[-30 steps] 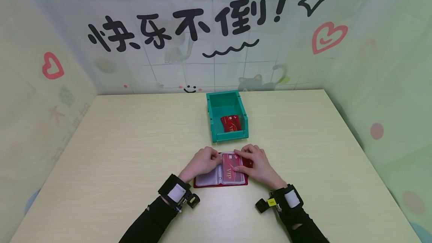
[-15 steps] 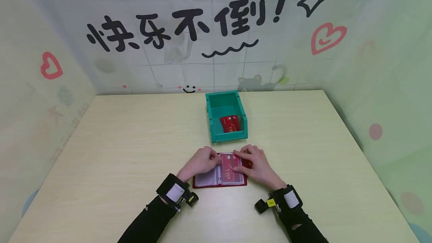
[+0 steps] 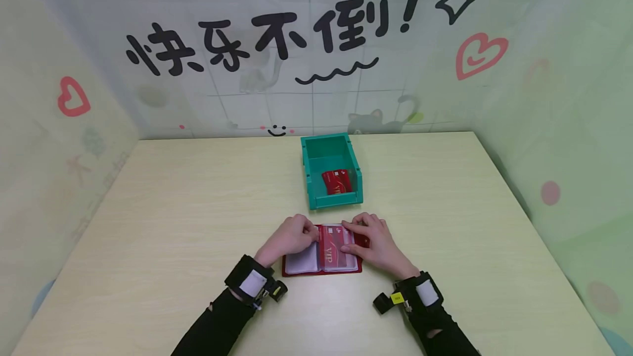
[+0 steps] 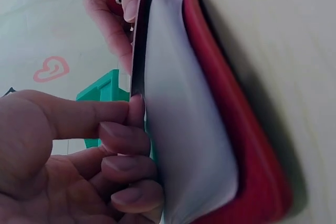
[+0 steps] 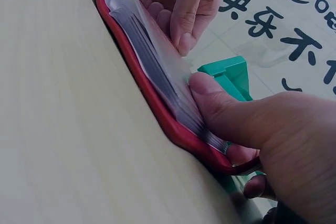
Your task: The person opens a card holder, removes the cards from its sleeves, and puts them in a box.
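Note:
An open red card holder (image 3: 322, 274) with clear plastic sleeves (image 3: 301, 261) lies on the table. A red VIP card (image 3: 328, 254) sits in the right-hand sleeve, its left edge sticking out past the sleeve toward the middle. My left hand (image 3: 292, 236) pinches that edge near its top corner between thumb and index finger; the other fingers are curled, as the left wrist view shows. At the right side, my right hand (image 3: 379, 243) grips the holder, thumb (image 5: 210, 95) pressed on the sleeve over the card and fingers partly hidden behind the cover.
Just beyond the holder stands a teal bin (image 3: 336, 200) with several red cards (image 3: 337, 181) inside. The pale wooden table (image 3: 198, 196) is bounded by printed cloth walls at the back and both sides.
My left hand has shifted slightly left, drawing the red card partway out of its sleeve, so its edge now covers the middle binding. My right hand has stayed in place.

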`<state>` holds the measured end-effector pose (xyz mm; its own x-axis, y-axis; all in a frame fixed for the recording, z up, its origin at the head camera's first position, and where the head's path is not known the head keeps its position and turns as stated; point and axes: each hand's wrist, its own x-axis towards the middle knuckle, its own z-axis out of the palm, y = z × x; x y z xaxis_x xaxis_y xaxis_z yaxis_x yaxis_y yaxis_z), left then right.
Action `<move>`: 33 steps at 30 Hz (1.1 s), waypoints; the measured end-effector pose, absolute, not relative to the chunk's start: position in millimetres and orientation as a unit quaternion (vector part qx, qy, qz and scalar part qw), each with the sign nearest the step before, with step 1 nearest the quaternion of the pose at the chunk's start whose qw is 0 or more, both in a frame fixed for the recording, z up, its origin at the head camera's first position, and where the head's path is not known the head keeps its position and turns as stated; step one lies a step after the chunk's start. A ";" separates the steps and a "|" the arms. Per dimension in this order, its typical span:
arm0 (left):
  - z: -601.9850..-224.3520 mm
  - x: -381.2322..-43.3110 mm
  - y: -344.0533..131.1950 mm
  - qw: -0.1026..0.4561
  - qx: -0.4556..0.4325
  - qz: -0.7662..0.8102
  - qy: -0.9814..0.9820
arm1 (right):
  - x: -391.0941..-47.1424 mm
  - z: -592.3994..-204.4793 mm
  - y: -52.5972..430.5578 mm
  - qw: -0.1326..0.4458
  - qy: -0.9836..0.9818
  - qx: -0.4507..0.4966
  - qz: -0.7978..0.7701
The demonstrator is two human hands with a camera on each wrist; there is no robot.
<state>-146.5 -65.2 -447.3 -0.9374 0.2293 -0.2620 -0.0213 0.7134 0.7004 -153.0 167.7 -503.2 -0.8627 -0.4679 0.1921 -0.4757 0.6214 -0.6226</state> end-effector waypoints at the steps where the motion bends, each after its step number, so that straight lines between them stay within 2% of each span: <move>1: -447.7 -145.9 -65.0 0.166 0.054 0.378 0.909 | -152.9 -503.5 168.0 0.006 -0.900 0.261 0.348; 11: -456.5 -143.0 -64.2 0.140 0.050 0.361 0.921 | -151.7 -505.6 168.7 0.011 -0.901 0.263 0.345; 22: -441.3 -151.3 -83.8 0.186 -0.018 0.441 0.878 | -151.0 -505.8 168.8 0.020 -0.895 0.273 0.352; 30: -424.1 -159.3 -98.2 0.158 -0.001 0.445 0.881 | -152.0 -506.2 168.2 0.027 -0.891 0.274 0.361; 33: -418.5 -161.9 -97.6 0.130 0.014 0.453 0.882 | -152.0 -505.9 167.4 0.031 -0.890 0.273 0.362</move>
<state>-161.9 -97.6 -418.5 -0.9658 0.1419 -0.2172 -0.0938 0.5898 0.8021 -152.0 167.4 -505.9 -0.8486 -0.4645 0.2533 -0.5093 0.5877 -0.6286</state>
